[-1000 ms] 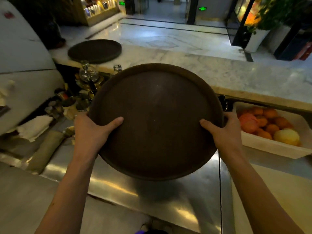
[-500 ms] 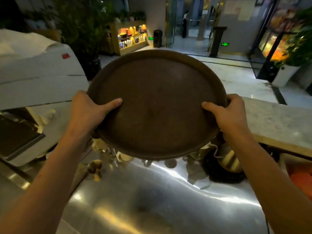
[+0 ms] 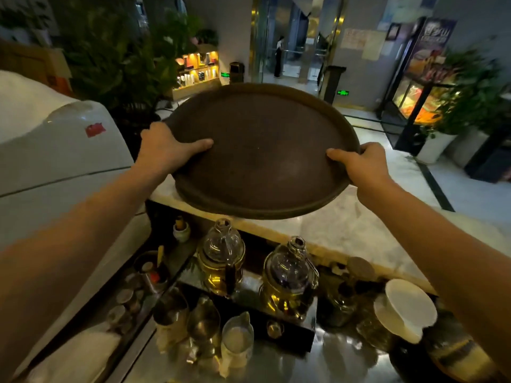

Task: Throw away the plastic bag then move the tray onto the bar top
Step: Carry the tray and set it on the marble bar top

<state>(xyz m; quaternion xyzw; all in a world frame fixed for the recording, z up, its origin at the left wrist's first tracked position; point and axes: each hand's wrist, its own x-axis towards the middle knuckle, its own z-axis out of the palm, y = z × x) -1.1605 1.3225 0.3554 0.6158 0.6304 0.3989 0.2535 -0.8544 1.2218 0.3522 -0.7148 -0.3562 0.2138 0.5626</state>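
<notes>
I hold a round dark brown tray (image 3: 262, 150) level in the air with both hands, over the marble bar top (image 3: 345, 228). My left hand (image 3: 166, 147) grips its left rim with the thumb lying on the tray's surface. My right hand (image 3: 362, 164) grips the right rim the same way. The tray carries nothing. Its near edge hangs just above the bar top's near edge, and whether it touches the marble I cannot tell. No plastic bag is in view.
Below the bar top, two glass jars (image 3: 221, 252) (image 3: 290, 275), metal jiggers and cups (image 3: 199, 324) and a white funnel-like dish (image 3: 406, 308) crowd the steel counter. A white machine (image 3: 60, 150) stands at the left. Beyond the bar lie a lobby floor and plants.
The tray has gone up from over the steel counter and forward over the bar top. Both hands keep the same hold. My view has lifted toward the lobby.
</notes>
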